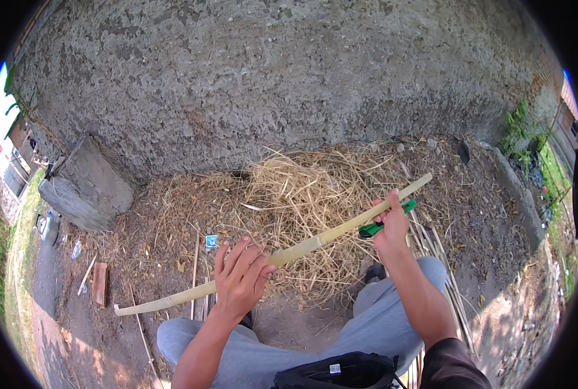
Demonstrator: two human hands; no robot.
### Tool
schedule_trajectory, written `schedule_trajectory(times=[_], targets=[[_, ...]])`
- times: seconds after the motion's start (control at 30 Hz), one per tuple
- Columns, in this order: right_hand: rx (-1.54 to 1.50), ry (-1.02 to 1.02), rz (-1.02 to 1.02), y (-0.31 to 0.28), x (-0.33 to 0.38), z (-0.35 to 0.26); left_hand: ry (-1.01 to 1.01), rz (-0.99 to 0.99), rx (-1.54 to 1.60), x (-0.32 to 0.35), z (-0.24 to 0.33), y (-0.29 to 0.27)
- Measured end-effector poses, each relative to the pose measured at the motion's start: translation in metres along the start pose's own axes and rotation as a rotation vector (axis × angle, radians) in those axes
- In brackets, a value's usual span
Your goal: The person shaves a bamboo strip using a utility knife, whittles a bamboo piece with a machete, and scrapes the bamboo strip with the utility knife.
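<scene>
A long split bamboo strip (295,250) with visible nodes lies slantwise across the space before me, its right end higher than its left. Toward that right end, my right hand (391,227) is closed around the strip. The same hand also has a green cutter knife (373,229), its handle passing under the fingers; the blade cannot be made out. My left hand (240,279) is spread over the strip's left half, fingers stretched out and not wrapped around it. Whether its palm touches the bamboo is hidden.
A heap of pale bamboo shavings (308,201) lies on the ground by a rough grey wall (289,84). Several thin strips (448,272) rest at my right leg. To the left are a concrete block (91,185), a reddish brick (99,284) and a blue packet (211,241).
</scene>
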State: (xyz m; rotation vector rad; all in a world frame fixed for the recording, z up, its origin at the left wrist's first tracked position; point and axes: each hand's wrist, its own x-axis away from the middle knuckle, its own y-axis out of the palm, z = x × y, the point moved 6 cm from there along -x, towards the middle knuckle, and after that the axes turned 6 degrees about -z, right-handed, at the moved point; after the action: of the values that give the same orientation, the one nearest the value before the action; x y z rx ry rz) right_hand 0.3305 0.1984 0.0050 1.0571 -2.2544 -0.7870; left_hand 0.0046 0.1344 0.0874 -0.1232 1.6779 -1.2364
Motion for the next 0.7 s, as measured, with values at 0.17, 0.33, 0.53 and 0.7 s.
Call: schedule_trajectory(times=[0.17,0.33,0.53,0.7], targets=[[-0.029,-0.012,0.071,-0.005,-0.004,-0.003,-0.012,0.124,0.107,0.010,-0.007,-0.004],[-0.068,-0.037,0.038,0.008,0.008,-0.004,-0.065,0.128,0.150,0.008,-0.006,-0.010],[-0.096,-0.077,-0.013,0.013,0.011,-0.002,-0.156,0.018,0.092,0.014,-0.021,0.004],[-0.088,-0.092,-0.079,0.014,0.011,0.000,-0.308,-0.128,0.099,0.014,-0.028,0.013]])
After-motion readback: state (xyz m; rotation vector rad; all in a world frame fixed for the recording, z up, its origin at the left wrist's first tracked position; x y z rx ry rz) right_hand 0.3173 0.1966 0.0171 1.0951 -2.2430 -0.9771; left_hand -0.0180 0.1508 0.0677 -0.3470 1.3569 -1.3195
